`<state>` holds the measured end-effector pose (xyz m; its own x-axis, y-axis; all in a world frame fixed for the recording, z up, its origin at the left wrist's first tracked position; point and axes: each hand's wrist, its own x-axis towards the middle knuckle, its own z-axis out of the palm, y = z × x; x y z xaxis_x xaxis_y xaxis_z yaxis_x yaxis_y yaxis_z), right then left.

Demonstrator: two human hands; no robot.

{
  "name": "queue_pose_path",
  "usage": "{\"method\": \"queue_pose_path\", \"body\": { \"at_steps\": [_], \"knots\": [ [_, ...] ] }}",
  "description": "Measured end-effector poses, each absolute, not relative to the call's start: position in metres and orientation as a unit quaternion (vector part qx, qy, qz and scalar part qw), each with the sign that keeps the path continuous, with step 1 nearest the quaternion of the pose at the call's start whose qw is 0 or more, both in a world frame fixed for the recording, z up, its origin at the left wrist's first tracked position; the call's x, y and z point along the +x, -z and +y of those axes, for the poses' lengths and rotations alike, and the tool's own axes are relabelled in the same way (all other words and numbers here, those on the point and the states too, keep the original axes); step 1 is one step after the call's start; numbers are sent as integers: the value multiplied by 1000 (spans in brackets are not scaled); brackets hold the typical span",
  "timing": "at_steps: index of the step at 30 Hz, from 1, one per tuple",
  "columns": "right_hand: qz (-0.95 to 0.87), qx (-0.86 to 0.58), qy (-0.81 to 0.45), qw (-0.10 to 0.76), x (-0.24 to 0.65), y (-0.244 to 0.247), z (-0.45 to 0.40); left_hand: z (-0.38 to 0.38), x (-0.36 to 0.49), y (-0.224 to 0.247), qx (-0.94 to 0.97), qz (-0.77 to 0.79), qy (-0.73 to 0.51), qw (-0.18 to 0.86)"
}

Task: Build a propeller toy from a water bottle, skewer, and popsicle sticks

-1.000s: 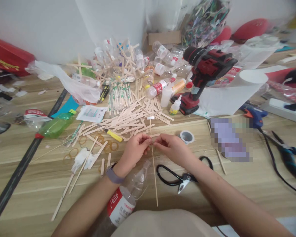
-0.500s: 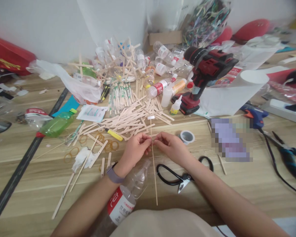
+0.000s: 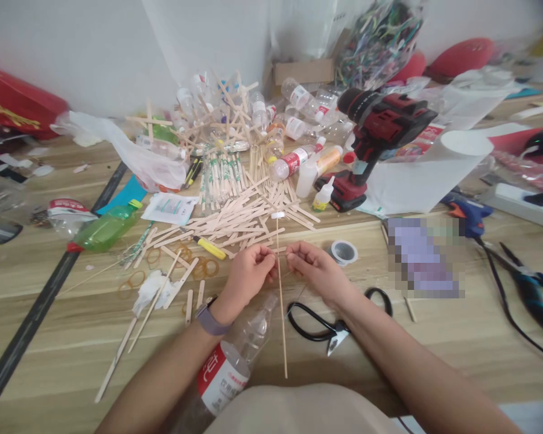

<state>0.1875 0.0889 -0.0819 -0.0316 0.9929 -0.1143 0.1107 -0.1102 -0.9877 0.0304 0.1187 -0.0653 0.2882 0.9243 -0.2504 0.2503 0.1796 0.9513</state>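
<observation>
The left hand [image 3: 256, 268]'s grip pinches a thin stick [image 3: 283, 319] between thumb and fingers; the stick points away from the body, a white cap [image 3: 277, 215] at its far end. The right hand [image 3: 314, 268]'s grip is pressed together just right of the stick; what it pinches is too small to tell.

Below the right wrist, scissors [image 3: 338, 329] lie on the wooden surface [image 3: 461, 325], with a small round tub [image 3: 344, 252] just beyond that hand. A clear bottle [image 3: 224, 374] lies partly behind the left forearm. Left of the left hand are rubber bands [image 3: 204, 267] and a yellow cutter [image 3: 209, 247].

Farther out lies a heap of flat sticks [image 3: 235, 220], with a glue bottle [image 3: 323, 196] and upright drill [image 3: 384, 123] to its right. A green bottle [image 3: 107, 226] lies far left; pliers [image 3: 531, 295], far right.
</observation>
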Motion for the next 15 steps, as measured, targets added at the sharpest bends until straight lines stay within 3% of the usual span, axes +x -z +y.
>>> {"method": "queue_pose_path", "body": {
  "at_steps": [15],
  "knots": [
    [-498,-559,-481,456,185,75,86,119,35,70,505,494,-328,627]
  ]
}}
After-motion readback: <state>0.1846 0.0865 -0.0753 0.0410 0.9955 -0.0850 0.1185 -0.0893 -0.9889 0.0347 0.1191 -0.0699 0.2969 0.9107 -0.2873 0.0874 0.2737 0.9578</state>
